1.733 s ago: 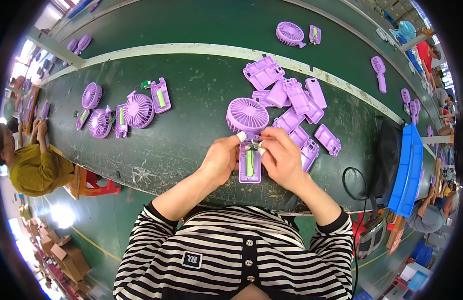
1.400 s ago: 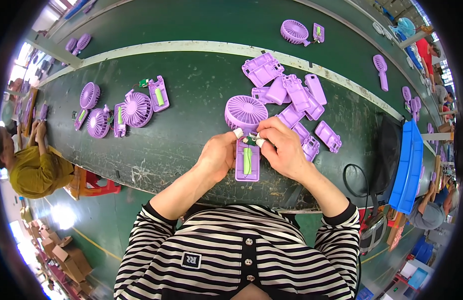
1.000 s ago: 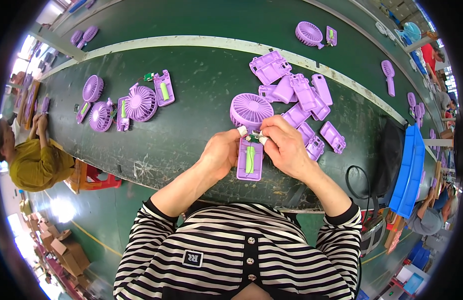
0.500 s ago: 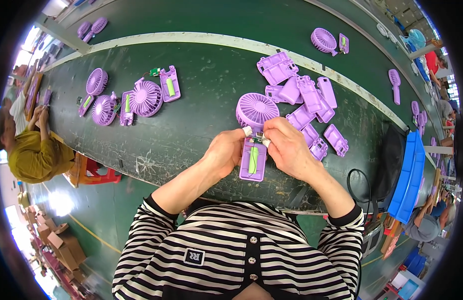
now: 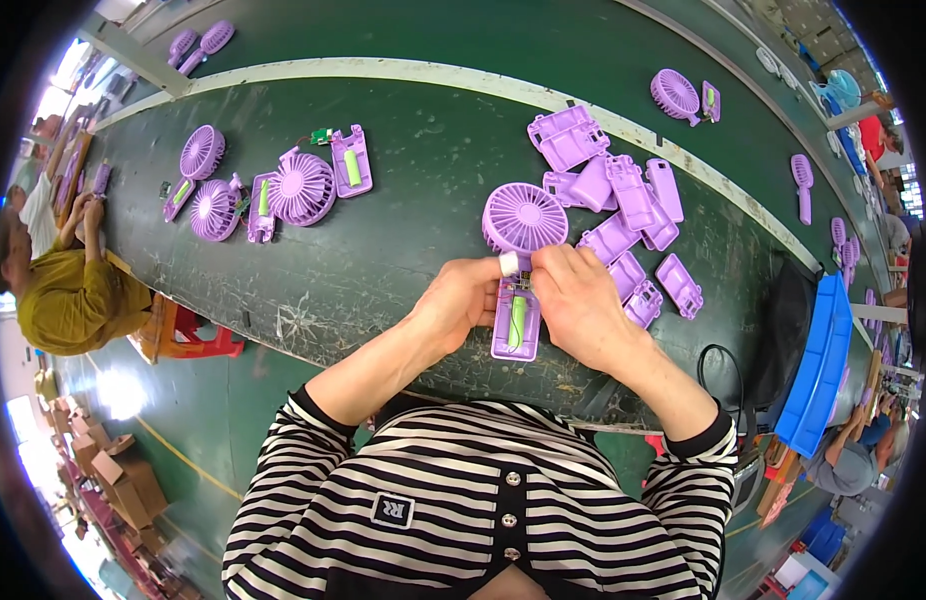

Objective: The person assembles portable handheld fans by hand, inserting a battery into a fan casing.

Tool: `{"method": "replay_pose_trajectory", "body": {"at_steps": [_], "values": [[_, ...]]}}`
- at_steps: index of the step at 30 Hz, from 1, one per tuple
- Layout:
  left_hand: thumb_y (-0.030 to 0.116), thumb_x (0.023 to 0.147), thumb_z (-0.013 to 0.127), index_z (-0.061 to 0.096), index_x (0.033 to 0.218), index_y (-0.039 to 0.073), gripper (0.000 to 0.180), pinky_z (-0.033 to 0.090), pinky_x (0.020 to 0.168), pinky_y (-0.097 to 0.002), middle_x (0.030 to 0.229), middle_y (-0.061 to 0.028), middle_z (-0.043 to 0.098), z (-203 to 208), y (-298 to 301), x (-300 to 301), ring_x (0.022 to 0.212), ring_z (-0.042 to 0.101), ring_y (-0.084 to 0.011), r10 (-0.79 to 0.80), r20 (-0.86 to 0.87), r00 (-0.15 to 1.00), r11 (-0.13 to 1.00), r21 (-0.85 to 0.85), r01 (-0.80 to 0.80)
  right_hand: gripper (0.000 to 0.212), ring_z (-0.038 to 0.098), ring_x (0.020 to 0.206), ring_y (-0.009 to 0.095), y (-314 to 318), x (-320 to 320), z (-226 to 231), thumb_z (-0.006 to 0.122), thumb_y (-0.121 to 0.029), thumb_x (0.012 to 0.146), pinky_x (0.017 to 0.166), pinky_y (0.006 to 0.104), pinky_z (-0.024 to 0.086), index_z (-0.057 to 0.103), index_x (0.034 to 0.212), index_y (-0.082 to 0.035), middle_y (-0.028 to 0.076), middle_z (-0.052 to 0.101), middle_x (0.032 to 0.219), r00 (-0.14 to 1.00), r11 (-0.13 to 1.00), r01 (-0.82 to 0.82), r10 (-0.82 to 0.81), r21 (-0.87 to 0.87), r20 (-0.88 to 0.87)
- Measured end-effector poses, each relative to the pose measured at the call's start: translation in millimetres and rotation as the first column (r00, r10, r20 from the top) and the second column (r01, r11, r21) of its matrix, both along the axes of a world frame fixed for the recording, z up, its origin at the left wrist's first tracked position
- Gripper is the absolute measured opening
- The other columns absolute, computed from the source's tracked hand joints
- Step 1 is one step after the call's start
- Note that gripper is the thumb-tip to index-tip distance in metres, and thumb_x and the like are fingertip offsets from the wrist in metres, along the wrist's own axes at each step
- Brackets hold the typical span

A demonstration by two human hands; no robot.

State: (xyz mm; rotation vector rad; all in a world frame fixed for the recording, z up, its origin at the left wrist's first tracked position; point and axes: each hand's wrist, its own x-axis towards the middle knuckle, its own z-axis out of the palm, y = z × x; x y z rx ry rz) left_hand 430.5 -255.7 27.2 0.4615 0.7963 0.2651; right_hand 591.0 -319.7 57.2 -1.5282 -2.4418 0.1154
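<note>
In front of me lies a purple handheld fan with its round grille head [image 5: 526, 217] away from me and its handle shell [image 5: 514, 346] toward me. The handle is uncovered, showing a light-green battery cell [image 5: 518, 322], a dark wire and a small circuit board at the neck. My left hand [image 5: 457, 302] grips the neck's left side, its thumb wrapped in white tape. At the neck's right side, the fingers of my right hand [image 5: 586, 308] are pinched together over the board. What those fingertips hold is hidden.
Several purple handle covers [image 5: 633, 195] are heaped to the right of the fan. Further left lie several fans [image 5: 305, 188] with opened handles. Beyond a pale rail [image 5: 383, 68], a belt carries more fans [image 5: 675, 95]. A blue tray [image 5: 818, 360] stands at right; a co-worker [image 5: 78, 300] sits at left.
My right fingers have drawn in over the neck, and the right thumb's white tape is now out of sight. Fans on the far belt have shifted rightward. The view has moved slightly.
</note>
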Motion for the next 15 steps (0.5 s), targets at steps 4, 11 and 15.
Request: {"method": "replay_pose_trajectory", "body": {"at_steps": [4,11,15], "values": [[0.020,0.080,0.063,0.061,0.096,0.000,0.026,0.050,0.065,-0.0274,0.082,-0.0054,0.062,-10.9,-7.5,-0.4,0.069,0.060,-0.0122,0.007,-0.053,0.999,0.990,0.142,0.001,0.010,0.048,0.078,0.022,-1.3,-2.8,-3.8,0.053,-0.009,0.066,0.067,0.0329,0.038,0.054,0.071,0.000,0.010,0.047,0.081,1.000,1.000,0.000,0.000,0.006,0.027],[0.013,0.080,0.062,0.061,0.095,-0.001,0.020,0.051,0.063,-0.0269,0.083,-0.0060,0.063,-19.5,-13.6,-0.4,0.069,0.060,-0.0122,-0.011,-0.087,0.996,0.982,0.185,0.027,0.016,0.050,0.080,0.025,-8.2,-5.6,-10.4,0.054,-0.005,0.063,0.070,0.0344,0.038,0.053,0.078,0.002,0.011,0.048,0.086,0.999,0.998,0.040,-0.039,-0.045,0.018],[0.012,0.081,0.060,0.061,0.094,-0.001,0.018,0.051,0.063,-0.0266,0.082,-0.0057,0.063,-20.9,-16.7,1.1,0.069,0.060,-0.0123,-0.015,-0.106,0.994,0.984,0.174,0.033,0.011,0.049,0.077,0.022,-11.4,-6.1,-19.9,0.055,-0.009,0.064,0.068,0.0334,0.037,0.054,0.071,0.000,0.009,0.047,0.081,0.999,0.999,0.037,-0.037,0.017,0.011]]}}
